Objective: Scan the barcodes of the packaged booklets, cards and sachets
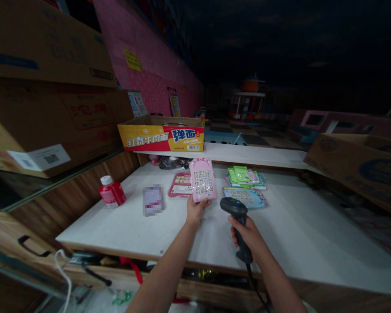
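My left hand (196,211) grips the lower edge of a pink sticker pack (203,180) in clear plastic, its face covered with rows of tiny pictures. In my right hand (249,237) is a black handheld barcode scanner (234,206) with a small blue light on top and a cable running down. A red-framed pack (179,184) lies on the white table (130,237), partly behind the pink one. Right of the pink pack rest a blue sticker pack (246,197) and a pile of green and other coloured packs (243,175).
On the left stand a red bottle (112,192) with a white cap and a blurred-out purple item (153,200). A noodle carton (163,135) sits on the back ledge (254,154). Cardboard boxes (48,121) are stacked at left; another box (358,161) is at right.
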Tool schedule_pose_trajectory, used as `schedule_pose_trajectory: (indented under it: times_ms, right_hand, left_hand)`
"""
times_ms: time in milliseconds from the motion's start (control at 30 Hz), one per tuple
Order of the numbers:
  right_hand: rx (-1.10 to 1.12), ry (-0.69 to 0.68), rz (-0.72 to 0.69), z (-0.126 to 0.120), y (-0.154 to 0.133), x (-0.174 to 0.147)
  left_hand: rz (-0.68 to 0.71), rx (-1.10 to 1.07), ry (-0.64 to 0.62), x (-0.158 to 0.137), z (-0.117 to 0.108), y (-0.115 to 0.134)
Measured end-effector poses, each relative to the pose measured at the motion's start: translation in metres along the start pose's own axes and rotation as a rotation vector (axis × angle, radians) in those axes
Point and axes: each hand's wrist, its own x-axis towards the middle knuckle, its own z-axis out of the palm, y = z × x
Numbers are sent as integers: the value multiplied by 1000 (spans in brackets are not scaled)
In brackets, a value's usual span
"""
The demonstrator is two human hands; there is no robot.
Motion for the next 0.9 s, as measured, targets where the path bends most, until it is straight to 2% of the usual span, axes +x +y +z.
schedule_pose_trajectory:
  times_ms: [367, 600, 733, 900]
  right_hand:
    - [-24, 13, 4, 0, -8, -3]
    - [-12, -49, 2, -1, -8, 1]
    - [107, -32, 50, -21, -7, 6]
    - [452, -35, 91, -67, 4, 15]
  left_hand:
    - [19, 90, 34, 3, 1, -5]
    - [-1, 35, -13, 3, -1, -5]
    - [11, 45, 1, 1, 0, -2]
    - [-1, 69, 24, 0, 1, 3]
